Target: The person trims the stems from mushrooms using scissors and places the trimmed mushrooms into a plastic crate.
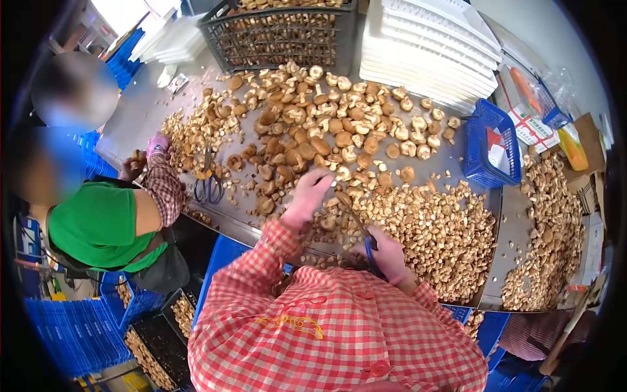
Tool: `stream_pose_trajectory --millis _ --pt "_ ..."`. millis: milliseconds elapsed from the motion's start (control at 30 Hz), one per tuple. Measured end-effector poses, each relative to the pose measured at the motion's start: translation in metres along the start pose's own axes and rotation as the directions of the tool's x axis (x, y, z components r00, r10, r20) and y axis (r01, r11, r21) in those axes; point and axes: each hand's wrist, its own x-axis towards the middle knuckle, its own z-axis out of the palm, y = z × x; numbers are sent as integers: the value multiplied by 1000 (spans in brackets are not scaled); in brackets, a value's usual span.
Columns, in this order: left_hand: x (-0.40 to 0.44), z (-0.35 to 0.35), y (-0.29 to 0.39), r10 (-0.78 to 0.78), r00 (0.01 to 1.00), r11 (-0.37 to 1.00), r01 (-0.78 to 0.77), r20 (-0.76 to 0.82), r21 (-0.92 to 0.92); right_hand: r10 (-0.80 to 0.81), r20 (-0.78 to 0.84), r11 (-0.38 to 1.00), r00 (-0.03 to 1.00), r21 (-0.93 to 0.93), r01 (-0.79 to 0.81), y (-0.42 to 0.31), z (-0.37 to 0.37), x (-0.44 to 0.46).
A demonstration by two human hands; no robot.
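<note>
Broadly, a metal table (127,124) carries loose mushrooms (310,144) and, nearer the person, a heap of small cut pieces (444,242). Between them — at the heap's left edge — the right hand (386,253) grips blue-handled scissors (369,247); the left hand (311,196) has bent fingers, whether pinching anything I cannot tell.

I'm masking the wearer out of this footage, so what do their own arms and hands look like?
Both arms wear long, loose sleeves in red-and-white check, matching the garment's front. The left hand and right hand emerge beyond them; no watch can be made out.
</note>
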Motion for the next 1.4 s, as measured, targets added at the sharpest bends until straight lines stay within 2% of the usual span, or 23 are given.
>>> stream_pose_trajectory --millis 67,100,133,200,233,300,467,533,567,600,700,767,867,900,933,967,1000,1033,1100,1133,1200,1233,1400 --pt "36 24 6 320 944 909 -330 80 254 -12 -113 1000 994 24 15 5 -3 -3" --pt "55 29 12 362 897 760 -441 253 477 -34 -145 999 989 -5 34 6 -5 -4" --pt "73 39 4 397 861 646 -508 318 569 -33 -161 999 986 -9 32 7 -8 -4" --pt "95 53 -2 267 841 473 -539 470 696 63 -171 992 983 122 -43 13 -11 -7" --pt "101 58 -6 269 833 471 -552 484 688 75 -200 994 977 90 -58 23 -8 -9" --pt "108 65 -7 22 843 328 -514 537 793 92 -231 995 969 56 -81 21 -15 -10" --pt "97 44 2 47 849 442 -490 527 751 140 -226 988 964 102 -120 25 -19 -10" --pt "90 28 4 192 899 697 -407 393 590 143 -225 988 964 83 -127 21 -23 -9" --pt "73 22 37 124 938 760 -299 323 577 128 -231 991 965 72 -114 23 -22 -9" --pt "71 8 28 220 935 772 -341 278 536 113 -237 993 965 62 -101 25 -22 -8" --pt "41 -30 55 156 912 752 -359 380 553 104 -245 992 964 91 -84 26 -21 -6" --pt "20 -41 65 65 753 982 -165 655 92 92 -259 995 962 67 -77 29 -20 -4" --pt "14 -39 72 137 700 983 -184 700 -9 55 -315 997 948 64 -37 29 -23 0" --pt "18 -35 81 -92 800 979 -34 593 199 53 -310 997 949 65 -35 25 -26 1" --pt "29 -32 74 -91 803 979 -36 590 199 99 -298 992 949 102 -71 20 -31 2" --pt "47 -31 59 88 885 821 -325 458 470 142 -289 985 947 137 -106 18 -34 3" --pt "63 -28 43 311 873 508 -486 375 711 136 -296 986 945 133 -100 20 -32 2" --pt "77 -25 26 320 868 504 -495 379 708 134 -310 977 941 202 -72 26 -28 1" --pt "98 -12 8 292 851 361 -521 437 774 131 -318 972 939 230 -58 27 -30 -2" --pt "103 -6 6 293 846 361 -530 446 768 137 -326 971 935 229 -62 23 -32 -5" --pt "101 10 20 -34 926 146 -366 375 919 113 -351 988 929 141 -67 15 -34 -9" --pt "100 15 30 -151 938 179 -283 311 942 160 -338 972 927 220 -87 17 -31 -11" --pt "68 -4 33 -106 889 240 -413 446 879 100 -354 985 930 165 -44 18 -22 -15"
